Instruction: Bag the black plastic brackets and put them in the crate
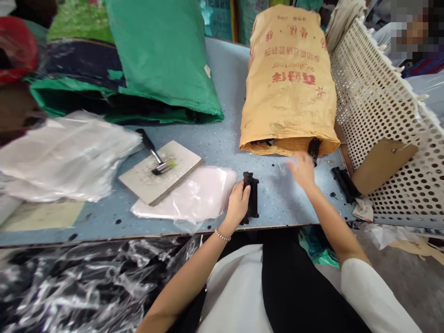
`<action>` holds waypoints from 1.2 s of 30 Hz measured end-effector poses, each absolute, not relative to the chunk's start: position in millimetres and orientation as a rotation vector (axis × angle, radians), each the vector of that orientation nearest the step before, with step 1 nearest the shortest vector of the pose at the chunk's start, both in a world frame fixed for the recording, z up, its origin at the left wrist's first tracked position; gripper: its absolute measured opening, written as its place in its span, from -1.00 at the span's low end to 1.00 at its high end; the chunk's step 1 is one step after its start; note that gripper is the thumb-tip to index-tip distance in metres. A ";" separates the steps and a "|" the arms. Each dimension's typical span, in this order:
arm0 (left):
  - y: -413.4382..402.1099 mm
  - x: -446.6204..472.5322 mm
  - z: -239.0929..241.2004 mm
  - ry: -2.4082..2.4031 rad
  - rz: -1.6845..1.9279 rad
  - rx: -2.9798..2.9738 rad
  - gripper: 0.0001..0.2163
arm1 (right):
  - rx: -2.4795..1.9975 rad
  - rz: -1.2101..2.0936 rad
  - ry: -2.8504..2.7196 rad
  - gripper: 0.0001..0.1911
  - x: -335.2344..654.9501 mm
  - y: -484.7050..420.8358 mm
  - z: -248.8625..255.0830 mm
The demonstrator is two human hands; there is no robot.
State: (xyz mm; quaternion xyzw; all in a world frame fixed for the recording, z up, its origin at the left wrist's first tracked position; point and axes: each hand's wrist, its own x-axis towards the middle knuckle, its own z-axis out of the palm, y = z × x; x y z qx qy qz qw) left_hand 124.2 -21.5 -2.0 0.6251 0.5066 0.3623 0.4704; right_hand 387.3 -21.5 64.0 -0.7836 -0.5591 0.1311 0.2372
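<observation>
My left hand [238, 200] is closed around the side of a black plastic part [253, 196], a long narrow piece standing near the table's front edge. Fine detail on the part cannot be made out. My right hand [303, 171], smeared by motion, is just in front of the mouth of a yellow woven sack [291, 101]. Another black plastic part [314, 149] sticks out of that mouth, right beside my right fingers. Whether those fingers touch or grip it is unclear. More black pieces show dimly inside the sack.
Left of my hands lie clear plastic bags [208, 189], a board [180, 157] with a black-handled hammer [152, 152], and more bags [69, 152]. A green sack [163, 55] stands behind. At right are a black part [345, 185] and a perforated white crate [385, 106]; a person is beyond.
</observation>
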 end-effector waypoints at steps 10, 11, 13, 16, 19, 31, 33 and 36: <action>-24.2 147.0 32.7 0.925 0.978 1.484 -0.49 | -1.703 0.571 -1.180 -0.38 369.6 -67.9 40.5; -23.6 153.5 40.9 0.835 0.946 1.333 -0.47 | -1.581 0.674 -1.275 -0.39 348.0 -83.3 42.1; -23.6 162.2 53.4 0.736 0.888 1.115 -0.47 | -1.441 0.666 -1.417 -0.57 317.6 -101.8 50.7; -29.3 161.6 64.1 0.725 0.842 1.046 -0.45 | -1.436 0.336 -1.470 -0.69 309.5 -93.4 69.2; -39.8 153.5 68.7 0.735 0.776 1.059 -0.43 | -1.460 0.129 -1.598 -0.64 320.2 -61.1 83.4; -25.7 128.8 79.6 0.871 0.897 0.585 -0.58 | -1.431 0.581 -1.982 -0.43 275.8 -76.6 63.6; -25.2 127.5 81.2 0.885 0.861 0.610 -0.54 | -1.376 0.422 -2.154 -0.51 271.2 -87.4 55.9; -20.5 120.4 70.9 0.955 0.906 0.802 -0.50 | -1.269 0.451 -2.286 -0.56 270.3 -83.2 51.2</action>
